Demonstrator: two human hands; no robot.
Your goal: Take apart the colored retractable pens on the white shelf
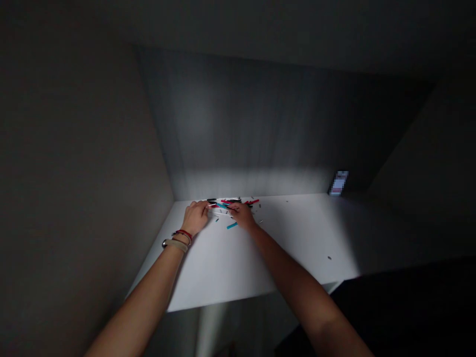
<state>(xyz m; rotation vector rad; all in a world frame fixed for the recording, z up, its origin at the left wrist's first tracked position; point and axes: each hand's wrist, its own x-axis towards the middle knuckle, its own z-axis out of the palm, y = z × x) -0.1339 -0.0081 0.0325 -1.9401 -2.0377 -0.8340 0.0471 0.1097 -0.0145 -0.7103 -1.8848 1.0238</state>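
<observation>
A scatter of short red, black and teal tube pieces (229, 202) lies at the far edge of a white table (260, 248), close to the wall. My left hand (195, 217) rests at the left side of the pile, fingers curled down onto the pieces. My right hand (242, 215) sits on the pile's right side, fingers bent over it. What either hand holds is too small to make out. One teal piece (232, 225) lies apart, just in front of my right hand. My left wrist wears red bands and a pale bracelet.
A phone with a lit screen (338, 183) leans against the back wall at the right. A small dark speck (329, 257) lies on the table's right part. Grey walls close in on the left and behind; the right side is dark.
</observation>
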